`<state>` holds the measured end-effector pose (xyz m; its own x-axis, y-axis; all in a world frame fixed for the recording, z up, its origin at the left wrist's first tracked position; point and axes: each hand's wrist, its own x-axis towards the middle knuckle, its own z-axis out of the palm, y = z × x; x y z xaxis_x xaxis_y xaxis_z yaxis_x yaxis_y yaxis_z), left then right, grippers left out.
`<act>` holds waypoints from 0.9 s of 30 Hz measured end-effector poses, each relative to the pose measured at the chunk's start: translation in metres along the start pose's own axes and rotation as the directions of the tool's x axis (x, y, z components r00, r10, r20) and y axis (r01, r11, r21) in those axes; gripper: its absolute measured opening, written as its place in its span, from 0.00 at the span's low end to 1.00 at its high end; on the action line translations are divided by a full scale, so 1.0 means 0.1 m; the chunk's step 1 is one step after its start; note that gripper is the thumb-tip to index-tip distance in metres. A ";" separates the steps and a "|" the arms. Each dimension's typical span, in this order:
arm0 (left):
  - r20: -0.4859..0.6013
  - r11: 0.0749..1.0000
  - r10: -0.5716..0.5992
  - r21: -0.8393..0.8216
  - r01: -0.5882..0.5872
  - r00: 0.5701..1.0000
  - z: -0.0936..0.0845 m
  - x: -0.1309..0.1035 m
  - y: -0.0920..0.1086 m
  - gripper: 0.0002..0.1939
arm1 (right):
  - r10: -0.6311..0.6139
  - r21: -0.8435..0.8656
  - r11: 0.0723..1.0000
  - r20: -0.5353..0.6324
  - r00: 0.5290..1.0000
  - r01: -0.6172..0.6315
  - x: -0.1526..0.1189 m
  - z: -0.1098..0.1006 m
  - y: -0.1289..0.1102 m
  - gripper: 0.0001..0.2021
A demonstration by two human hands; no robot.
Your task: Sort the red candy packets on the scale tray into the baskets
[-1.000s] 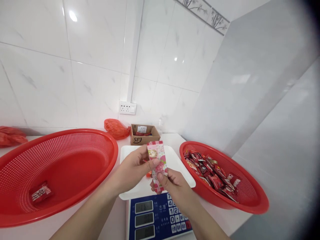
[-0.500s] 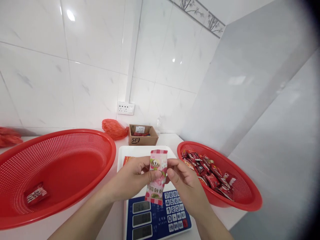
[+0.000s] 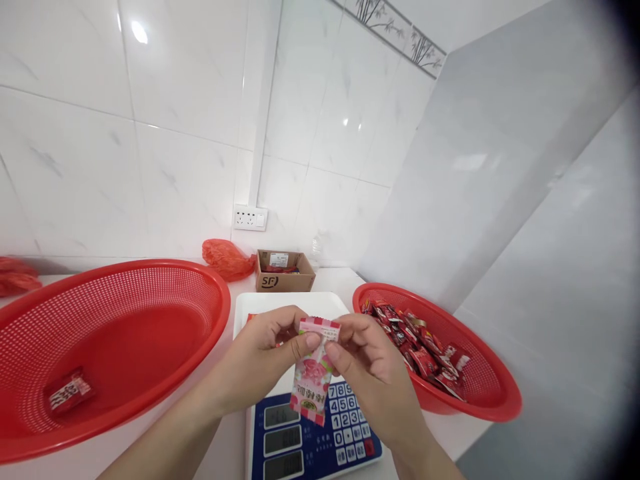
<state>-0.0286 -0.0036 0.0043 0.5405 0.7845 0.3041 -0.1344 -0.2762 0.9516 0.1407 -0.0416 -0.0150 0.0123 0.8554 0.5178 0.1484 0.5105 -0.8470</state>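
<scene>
Between both hands hangs a pink wrapped candy packet (image 3: 314,377) with red-and-white checked ends, held over a digital scale (image 3: 300,433). My left hand (image 3: 267,353) pinches its upper left side, thumb in front and fingers behind. On the upper right side, my right hand (image 3: 367,360) pinches the same packet with thumb and fingers. Part of the scale's white pan (image 3: 310,301) shows behind the hands, and a red item on it is mostly hidden by my left hand.
A big red basket (image 3: 150,340) at left holds one red packet (image 3: 69,391). The red basket (image 3: 493,373) at right holds a heap of red packets (image 3: 420,347). Behind the scale are a cardboard box (image 3: 285,280) and a red plastic bag (image 3: 227,260).
The packet has tilted and dropped slightly. My right fingers have moved left from its edge and now grip its upper front together with my left hand.
</scene>
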 end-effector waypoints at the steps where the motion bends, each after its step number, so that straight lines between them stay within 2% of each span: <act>1: -0.001 1.000 -0.002 -0.020 0.002 1.000 0.01 0.00 0.00 0.12 | -0.057 -0.022 0.998 -0.036 0.998 0.057 0.00 0.01 0.01 0.09; 3: -0.008 0.998 -0.001 -0.060 0.000 1.000 0.02 0.01 0.00 0.10 | -0.188 -0.106 0.978 -0.065 0.980 0.180 -0.01 0.02 0.00 0.16; 6: -0.055 0.999 0.004 -0.045 -0.007 0.998 0.03 -0.01 -0.01 0.08 | -0.312 -0.269 0.915 0.006 0.950 0.302 0.00 0.02 -0.04 0.16; 8: -0.101 0.999 0.027 0.045 -0.023 0.994 0.03 -0.04 0.00 0.13 | -0.297 -0.336 0.897 0.017 0.955 0.286 0.01 0.01 -0.08 0.15; 10: -0.116 0.983 0.083 0.170 -0.062 0.990 0.03 -0.08 0.03 0.17 | -0.257 -0.365 0.902 -0.022 0.966 0.231 0.02 0.00 -0.11 0.14; 13: -0.096 0.940 0.176 0.312 -0.138 0.980 0.03 -0.13 0.07 0.14 | -0.240 -0.361 0.910 -0.063 0.969 0.202 0.02 0.00 -0.16 0.14; 15: -0.111 0.935 0.192 0.322 -0.148 0.975 0.04 -0.15 0.09 0.10 | -0.253 -0.342 0.914 -0.063 0.966 0.217 0.01 0.01 -0.19 0.16; 17: -0.127 0.966 0.145 0.233 -0.112 0.981 0.04 -0.18 0.11 0.07 | -0.241 -0.307 0.926 -0.033 0.970 0.220 0.00 0.02 -0.23 0.16; 20: -0.072 0.983 0.097 0.160 -0.084 0.993 0.02 -0.20 0.14 0.06 | -0.116 -0.240 0.964 0.002 0.993 0.113 0.00 0.01 -0.26 0.10; 22: 0.011 0.953 0.118 0.281 -0.117 0.993 0.00 -0.21 0.14 0.06 | 0.019 -0.204 0.979 0.004 1.000 -0.017 0.02 0.00 -0.26 0.10; 25: 0.119 0.869 0.101 0.474 -0.146 0.988 0.00 -0.20 0.13 0.07 | 0.208 -0.193 0.963 0.098 0.973 -0.187 0.05 -0.02 -0.23 0.09; 27: 0.126 0.852 0.076 0.506 -0.130 0.989 0.01 -0.17 0.10 0.09 | 0.298 -0.167 0.948 0.156 0.942 -0.272 0.07 -0.02 -0.20 0.05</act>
<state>-0.0388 -0.0202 0.0088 0.6287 0.6850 0.3680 0.2356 -0.6188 0.7494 0.1402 -0.0464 0.0055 -0.0986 0.9714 0.2161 0.3027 0.2361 -0.9234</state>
